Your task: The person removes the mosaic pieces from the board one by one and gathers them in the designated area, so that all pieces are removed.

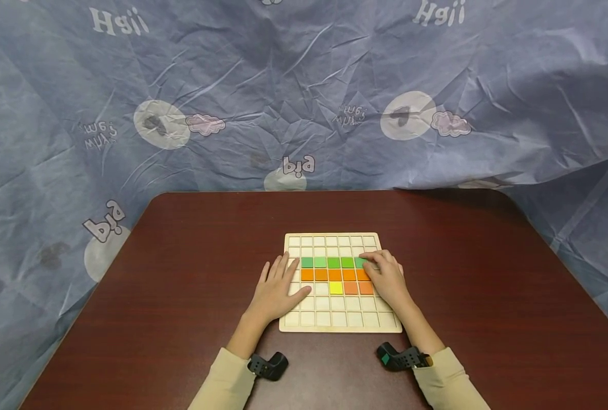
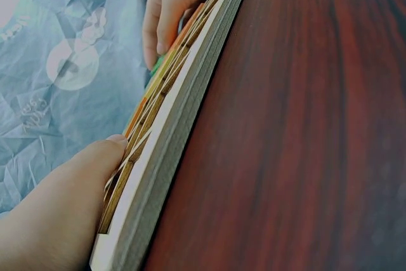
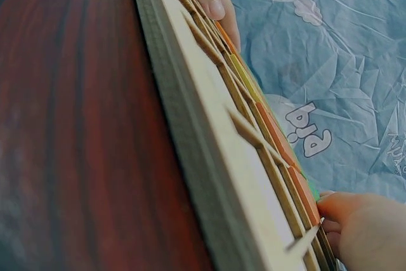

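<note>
A pale wooden grid board (image 1: 324,319) lies on the table, with coloured square tiles in its middle rows. My left hand (image 1: 274,293) rests with spread fingers on the board's left side, its thumb reaching over the lower left cells. At the right end of the green row, my right hand (image 1: 387,279) pinches a green tile (image 1: 359,262) between thumb and forefinger, partly covering it. An orange row (image 1: 335,274) runs below the green one. Under that sit a yellow tile (image 1: 336,287) and two red-orange tiles (image 1: 358,288). The right thumb (image 3: 336,205) shows beside the tiles in the right wrist view.
The board stands on a dark red-brown table (image 1: 181,273) with rounded far corners. Behind it hangs a wrinkled blue printed cloth (image 1: 263,102). Black wrist devices (image 1: 270,366) are strapped on both forearms, above the table's near part.
</note>
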The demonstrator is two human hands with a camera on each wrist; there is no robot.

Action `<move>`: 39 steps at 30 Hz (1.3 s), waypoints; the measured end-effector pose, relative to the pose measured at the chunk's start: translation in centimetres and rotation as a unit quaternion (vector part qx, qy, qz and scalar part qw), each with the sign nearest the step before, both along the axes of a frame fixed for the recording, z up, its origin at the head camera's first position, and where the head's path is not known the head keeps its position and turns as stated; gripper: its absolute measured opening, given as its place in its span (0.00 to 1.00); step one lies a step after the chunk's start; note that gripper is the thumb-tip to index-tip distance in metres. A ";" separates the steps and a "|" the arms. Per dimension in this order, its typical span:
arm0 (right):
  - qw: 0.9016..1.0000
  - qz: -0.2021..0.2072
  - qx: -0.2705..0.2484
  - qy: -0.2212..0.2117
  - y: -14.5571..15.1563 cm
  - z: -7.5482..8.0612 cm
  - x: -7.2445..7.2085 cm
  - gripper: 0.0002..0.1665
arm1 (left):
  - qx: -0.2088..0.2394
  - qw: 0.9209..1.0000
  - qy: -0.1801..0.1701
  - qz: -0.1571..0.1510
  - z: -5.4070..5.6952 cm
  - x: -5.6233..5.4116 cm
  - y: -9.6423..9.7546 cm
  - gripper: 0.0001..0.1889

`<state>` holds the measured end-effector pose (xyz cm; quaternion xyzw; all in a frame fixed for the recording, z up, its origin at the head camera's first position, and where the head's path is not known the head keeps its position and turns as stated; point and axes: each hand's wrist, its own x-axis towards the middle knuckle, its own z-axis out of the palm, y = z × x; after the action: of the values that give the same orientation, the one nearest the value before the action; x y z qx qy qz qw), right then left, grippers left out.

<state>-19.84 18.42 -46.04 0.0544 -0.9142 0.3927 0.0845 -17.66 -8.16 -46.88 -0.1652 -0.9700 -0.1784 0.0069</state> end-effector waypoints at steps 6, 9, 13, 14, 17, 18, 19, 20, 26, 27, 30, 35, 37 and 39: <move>1.000 -0.001 -0.015 0.006 0.1 0.0 0.0 0.13 | 0.003 1.000 -0.004 -0.001 0.1 0.1 0.0 0.39; 1.000 0.000 -0.022 0.008 0.1 0.1 -0.1 0.12 | 0.005 1.000 -0.006 0.000 0.2 0.1 0.1 0.39; 0.999 0.001 -0.032 0.009 0.0 0.1 -0.1 0.11 | 0.002 1.000 -0.009 0.000 0.3 0.1 0.1 0.39; 0.999 0.002 -0.031 0.009 0.0 0.1 -0.1 0.11 | 0.002 1.000 -0.008 0.000 0.3 0.0 0.1 0.39; 0.999 0.000 -0.034 0.005 0.0 0.2 -0.1 0.12 | 0.002 1.000 -0.010 0.001 0.3 0.0 0.0 0.39; 0.999 0.000 -0.034 0.003 0.0 0.1 -0.2 0.12 | 0.002 1.000 -0.011 0.001 0.3 0.0 0.0 0.39; 0.999 -0.001 -0.033 0.001 0.0 0.1 -0.2 0.12 | 0.004 1.000 -0.011 0.002 0.3 0.0 0.0 0.39; 0.999 -0.002 -0.033 0.000 0.0 0.1 -0.2 0.12 | 0.004 1.000 -0.013 0.002 0.3 0.1 0.1 0.39; 0.999 0.001 -0.052 -0.008 0.2 0.3 0.0 0.11 | 0.006 1.000 -0.016 0.001 0.3 0.1 0.1 0.39; 0.998 0.004 -0.063 -0.010 0.4 0.4 0.1 0.11 | 0.009 1.000 -0.016 0.000 0.3 0.1 0.1 0.39; 0.996 0.007 -0.089 -0.023 1.1 0.9 0.1 0.12 | 0.014 1.000 -0.019 -0.001 0.3 0.2 0.2 0.39; 0.996 0.010 -0.080 -0.035 2.9 1.7 -0.1 0.15 | 0.012 1.000 -0.020 0.000 0.1 0.1 0.2 0.39; 0.997 0.008 -0.065 -0.033 3.8 1.9 -0.2 0.15 | 0.009 1.000 -0.016 0.000 0.1 0.1 0.2 0.39; 0.998 0.003 -0.049 -0.030 4.8 2.0 -0.2 0.15 | 0.006 1.000 -0.014 0.001 0.0 0.0 0.1 0.39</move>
<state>-20.01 23.23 -44.04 0.0407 -0.8959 0.4384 0.0586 -17.64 -8.06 -46.84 -0.1620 -0.9690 -0.1866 -0.0054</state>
